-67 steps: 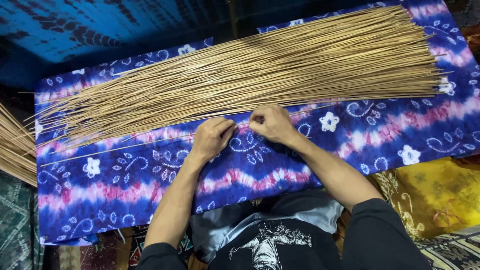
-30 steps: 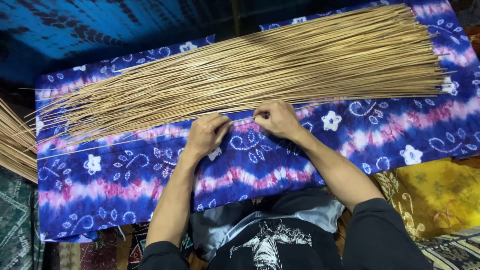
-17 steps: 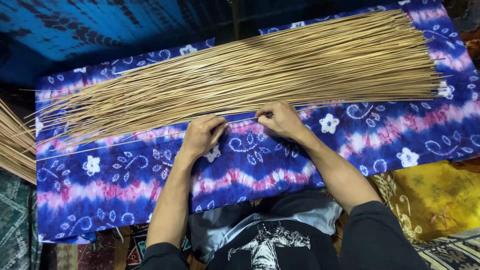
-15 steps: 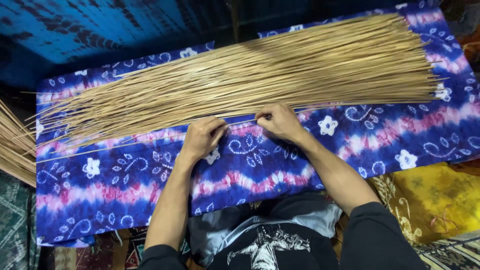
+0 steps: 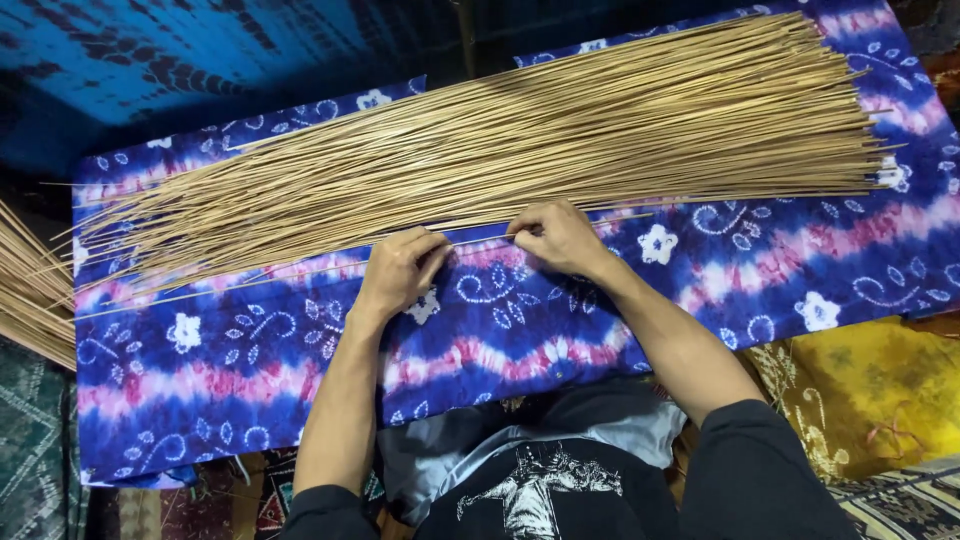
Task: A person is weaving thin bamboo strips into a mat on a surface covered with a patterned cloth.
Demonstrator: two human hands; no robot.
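Nearest me, my left hand (image 5: 398, 272) and right hand (image 5: 558, 236) each pinch one thin tan palm-rib stick (image 5: 300, 270), its long axis running left to right across the blue-and-pink tie-dye cloth (image 5: 300, 390). Just beyond lies the big fanned pile of sticks (image 5: 520, 140).

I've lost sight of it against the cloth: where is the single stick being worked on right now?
In the head view the single stick lies across the blue patterned cloth, pinched between left hand and right hand, just below the big stick pile.
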